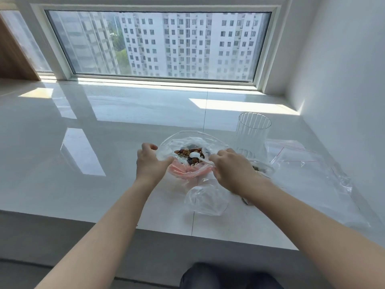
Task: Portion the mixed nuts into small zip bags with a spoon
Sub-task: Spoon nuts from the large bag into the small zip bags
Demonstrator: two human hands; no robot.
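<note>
Over nut bag (188, 140): left hand (149, 163) pinches rim, right hand (233, 172) grips spoon (200, 158)

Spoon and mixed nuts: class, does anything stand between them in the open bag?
Nothing visible does. The white spoon, held by the right hand, already lies on the mixed nuts; the left hand holds the bag open.

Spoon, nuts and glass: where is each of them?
spoon (194, 155), head view, on its white bowl
nuts (186, 152), head view, middle of the pile
glass (253, 134), head view, on its ribbed wall
</note>
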